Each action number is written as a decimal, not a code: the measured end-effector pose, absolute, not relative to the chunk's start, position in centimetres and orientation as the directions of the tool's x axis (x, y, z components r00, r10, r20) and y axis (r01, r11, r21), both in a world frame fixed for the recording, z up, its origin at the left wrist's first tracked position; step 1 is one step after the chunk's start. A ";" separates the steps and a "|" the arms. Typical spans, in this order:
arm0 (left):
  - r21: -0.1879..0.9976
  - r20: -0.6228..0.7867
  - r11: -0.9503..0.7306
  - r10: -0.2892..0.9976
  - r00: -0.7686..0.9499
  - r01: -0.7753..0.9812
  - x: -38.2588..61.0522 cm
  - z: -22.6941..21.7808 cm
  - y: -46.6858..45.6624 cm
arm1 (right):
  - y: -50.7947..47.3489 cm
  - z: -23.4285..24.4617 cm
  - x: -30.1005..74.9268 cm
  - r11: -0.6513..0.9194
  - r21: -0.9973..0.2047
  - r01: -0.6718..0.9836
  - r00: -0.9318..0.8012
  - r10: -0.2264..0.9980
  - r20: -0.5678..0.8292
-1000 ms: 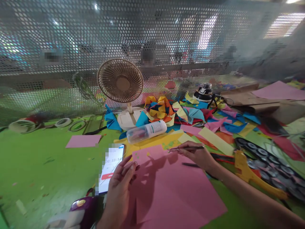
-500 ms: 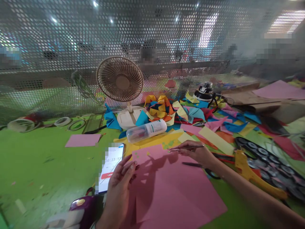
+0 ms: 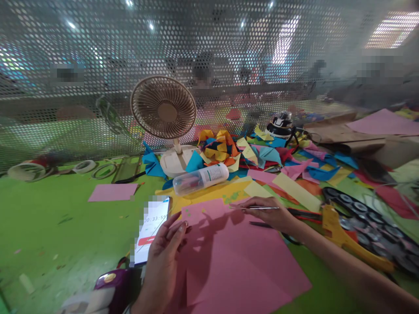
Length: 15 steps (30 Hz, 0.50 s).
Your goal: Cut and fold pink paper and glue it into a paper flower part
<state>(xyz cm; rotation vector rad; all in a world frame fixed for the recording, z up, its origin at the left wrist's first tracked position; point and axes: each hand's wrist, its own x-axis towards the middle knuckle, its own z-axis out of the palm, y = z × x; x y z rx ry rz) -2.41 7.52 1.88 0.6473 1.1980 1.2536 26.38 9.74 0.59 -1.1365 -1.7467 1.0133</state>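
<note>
My right hand (image 3: 266, 212) pinches slim metal tweezers (image 3: 258, 208), their tips over the far edge of a large pink paper sheet (image 3: 248, 261). My left hand (image 3: 166, 244) is at the sheet's left side, thumb against curled fingers; whatever is between them is too small to name. Tiny green paper bits (image 3: 234, 197) lie on a yellow sheet (image 3: 193, 197) behind the pink one, and a few more dot the pink sheet's upper left corner. Beneath my right hand, dark scissors (image 3: 260, 224) rest on the pink sheet, partly hidden.
A phone with a running timer (image 3: 153, 231) lies left of the sheet. Behind are a clear bottle (image 3: 201, 179), a small fan (image 3: 166, 111) and heaped coloured paper (image 3: 258, 152). A yellow-handled tool (image 3: 353, 244) and a black tray (image 3: 376, 226) are at right.
My right hand has shifted slightly, and the tweezers now lie flatter, their rear end lower. The left hand and the pink sheet have stayed almost where they were.
</note>
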 end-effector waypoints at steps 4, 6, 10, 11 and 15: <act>0.900 -0.310 0.255 0.945 -0.107 -0.353 -2.5 1.7 7.5 | 9.8 0.5 26.0 0.273 -0.906 0.324 -0.240 0.950 0.201; 0.893 -0.313 0.255 0.944 -0.105 -0.369 -2.5 1.6 7.6 | 9.8 0.4 25.9 0.287 -0.908 0.306 -0.232 0.947 0.222; 0.889 -0.312 0.255 0.945 -0.094 -0.380 -2.5 1.6 7.6 | 9.7 0.5 25.7 0.304 -0.899 0.315 -0.202 0.947 0.250; 0.891 -0.310 0.255 0.946 -0.094 -0.376 -2.5 1.6 7.6 | 9.7 0.5 25.7 0.312 -0.888 0.339 -0.186 0.947 0.261; 0.895 -0.317 0.266 0.944 -0.090 -0.359 -2.3 2.0 7.2 | 9.1 1.2 26.1 0.391 -0.799 0.457 -0.135 0.918 0.372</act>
